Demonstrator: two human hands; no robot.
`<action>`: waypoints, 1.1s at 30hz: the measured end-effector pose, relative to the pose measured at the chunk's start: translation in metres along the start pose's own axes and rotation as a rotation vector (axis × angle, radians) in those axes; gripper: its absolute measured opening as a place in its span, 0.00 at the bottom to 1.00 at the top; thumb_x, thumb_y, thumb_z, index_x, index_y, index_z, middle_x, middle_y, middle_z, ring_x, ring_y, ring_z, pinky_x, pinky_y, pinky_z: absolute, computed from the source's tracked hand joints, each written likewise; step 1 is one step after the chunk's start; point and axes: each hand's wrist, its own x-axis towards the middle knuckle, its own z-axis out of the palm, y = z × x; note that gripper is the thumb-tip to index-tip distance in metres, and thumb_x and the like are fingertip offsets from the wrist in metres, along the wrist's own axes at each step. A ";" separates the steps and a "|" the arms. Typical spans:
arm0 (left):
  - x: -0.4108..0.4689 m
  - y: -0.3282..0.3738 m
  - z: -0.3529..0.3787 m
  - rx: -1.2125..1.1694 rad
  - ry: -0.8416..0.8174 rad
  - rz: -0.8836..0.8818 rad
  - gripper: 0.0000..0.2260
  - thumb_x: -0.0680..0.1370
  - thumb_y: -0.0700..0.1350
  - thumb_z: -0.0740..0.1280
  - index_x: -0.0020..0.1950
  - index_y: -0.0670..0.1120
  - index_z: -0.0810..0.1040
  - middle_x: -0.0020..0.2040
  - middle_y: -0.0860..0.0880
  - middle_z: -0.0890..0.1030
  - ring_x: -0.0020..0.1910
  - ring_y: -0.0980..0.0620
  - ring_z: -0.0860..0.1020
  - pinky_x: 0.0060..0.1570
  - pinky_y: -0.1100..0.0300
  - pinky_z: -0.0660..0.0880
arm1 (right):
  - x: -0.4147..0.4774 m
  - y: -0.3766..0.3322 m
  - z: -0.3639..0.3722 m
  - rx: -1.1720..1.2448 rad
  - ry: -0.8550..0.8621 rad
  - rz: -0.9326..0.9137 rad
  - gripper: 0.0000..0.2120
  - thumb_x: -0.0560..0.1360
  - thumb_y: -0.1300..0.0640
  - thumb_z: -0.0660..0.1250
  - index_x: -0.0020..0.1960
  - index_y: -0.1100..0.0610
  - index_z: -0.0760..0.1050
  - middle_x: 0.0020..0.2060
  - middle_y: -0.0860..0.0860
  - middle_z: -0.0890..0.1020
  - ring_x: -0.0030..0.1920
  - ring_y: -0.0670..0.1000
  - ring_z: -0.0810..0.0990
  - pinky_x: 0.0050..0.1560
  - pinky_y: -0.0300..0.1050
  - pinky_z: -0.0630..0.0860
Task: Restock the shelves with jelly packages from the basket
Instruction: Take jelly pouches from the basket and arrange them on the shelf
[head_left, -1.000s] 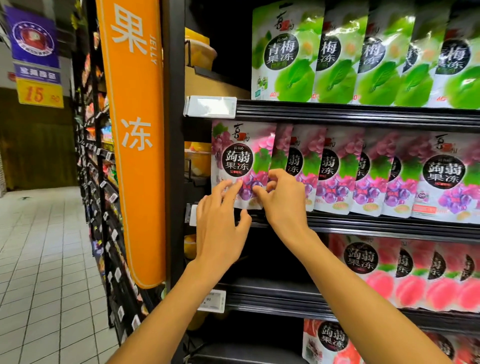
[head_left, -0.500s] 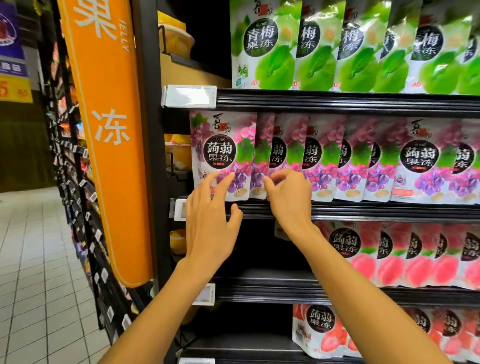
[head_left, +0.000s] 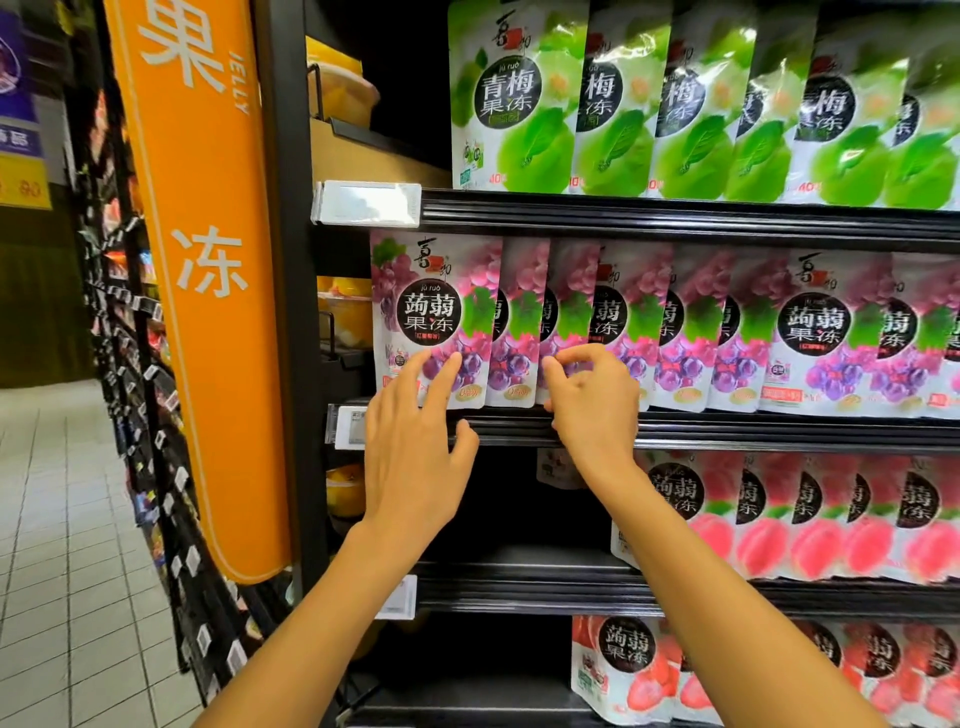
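L hand grip: left hand (head_left: 415, 462) wide open, holds nothing; straight fingertips (head_left: 451, 366) press flat on the front grape pkg (head_left: 431, 312).
L purpose: judged a brace that keeps the front pkg upright and label-out while pkgs behind it are set.
R hand grip: right hand (head_left: 597, 410) curled; thumb and forefinger appear to nip the lower edge of the third grape pkg (head_left: 569, 312), but the knuckles partly hide the contact.
R purpose: prob. squaring that pkg into line w/ its neighbours.
Task item location: grape row (head_left: 675, 338) stands upright and overlapped on the mid shelf (head_left: 753, 434). The hands work at its left end.
Basket: not in view.
Surroundings: green plum pkgs (head_left: 519, 104) on the shelf above; peach pkgs (head_left: 779, 519) on the shelf below, to the right; price tag (head_left: 350, 428) just left of the L hand; orange sign (head_left: 197, 260) further left.
Obstructions: front lip (head_left: 519, 423) stops pkg bottoms sliding fwd. The shelf above limits lift, so insertion is likely from the front. Tight overlap leaves little room for fingers between pkgs.
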 end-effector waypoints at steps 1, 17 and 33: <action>-0.001 0.000 -0.001 -0.010 0.000 -0.001 0.28 0.78 0.48 0.64 0.77 0.54 0.60 0.77 0.51 0.60 0.75 0.49 0.60 0.73 0.46 0.61 | -0.001 0.002 -0.003 0.009 0.023 -0.006 0.03 0.77 0.49 0.65 0.46 0.47 0.74 0.28 0.49 0.81 0.35 0.51 0.82 0.45 0.51 0.80; -0.095 0.017 0.050 -0.486 -0.079 -0.002 0.08 0.77 0.42 0.63 0.56 0.50 0.76 0.48 0.56 0.78 0.49 0.56 0.75 0.46 0.62 0.71 | -0.106 0.080 -0.033 -0.039 -0.028 0.125 0.05 0.74 0.44 0.62 0.45 0.44 0.74 0.27 0.47 0.82 0.33 0.46 0.80 0.44 0.52 0.78; -0.493 0.001 0.210 -0.386 -0.944 -0.806 0.04 0.78 0.38 0.66 0.48 0.46 0.78 0.42 0.49 0.81 0.39 0.51 0.78 0.43 0.56 0.74 | -0.380 0.405 -0.131 -0.393 -0.922 0.867 0.20 0.78 0.61 0.64 0.28 0.53 0.67 0.26 0.46 0.70 0.30 0.48 0.70 0.35 0.45 0.68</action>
